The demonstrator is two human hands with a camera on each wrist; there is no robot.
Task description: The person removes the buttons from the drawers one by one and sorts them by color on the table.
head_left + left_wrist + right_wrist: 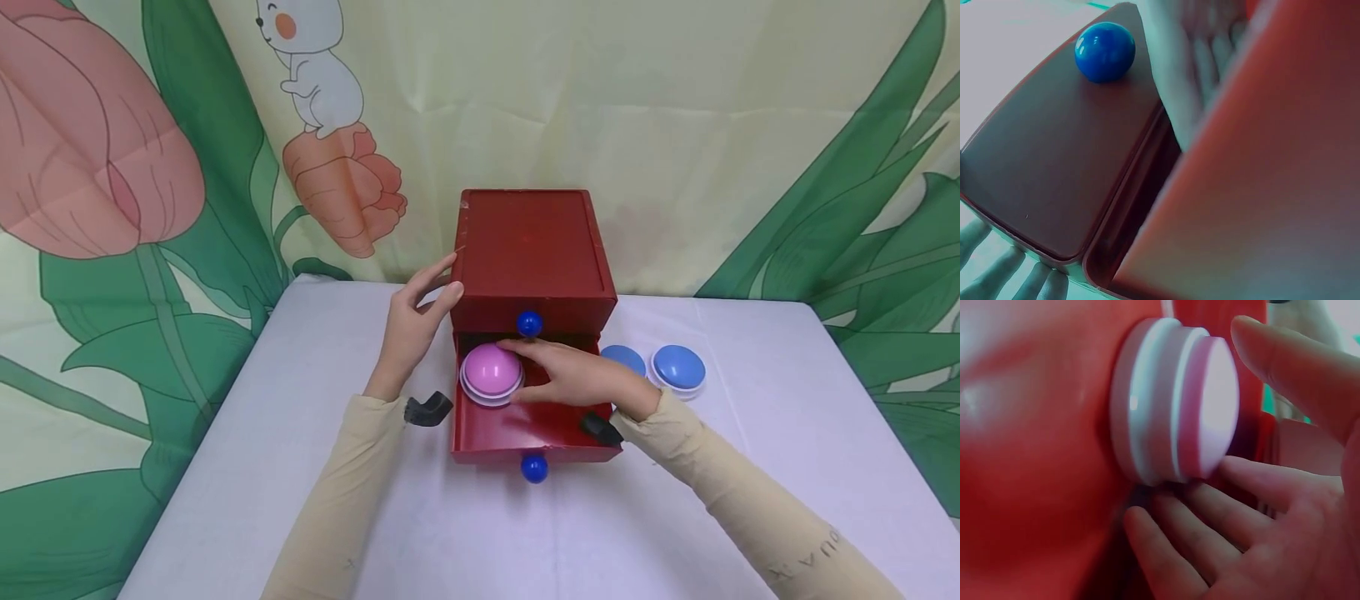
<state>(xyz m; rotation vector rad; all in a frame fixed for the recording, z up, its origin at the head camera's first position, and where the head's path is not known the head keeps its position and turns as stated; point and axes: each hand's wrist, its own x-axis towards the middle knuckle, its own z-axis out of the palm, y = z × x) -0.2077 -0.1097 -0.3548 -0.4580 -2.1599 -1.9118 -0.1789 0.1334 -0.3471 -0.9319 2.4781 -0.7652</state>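
A red two-drawer box (528, 250) stands at the back of the table, its lower drawer (540, 429) pulled out. Inside that drawer, toward the left, sits a pink dome-topped push button (492, 369) on a white base. My right hand (573, 372) reaches in from the right; its fingertips are right at the button's edge, the thumb spread apart from the fingers. In the right wrist view the button (1210, 406) lies between thumb and fingers, a gap showing by the thumb. My left hand (414, 321) rests with extended fingers against the box's left side.
Two blue push buttons with white bases, a nearer one (680, 367) and one partly hidden by my right arm (624, 358), lie right of the box. Blue round knobs mark the upper drawer (529, 324) and lower drawer front. A patterned cloth (675, 150) hangs behind the table.
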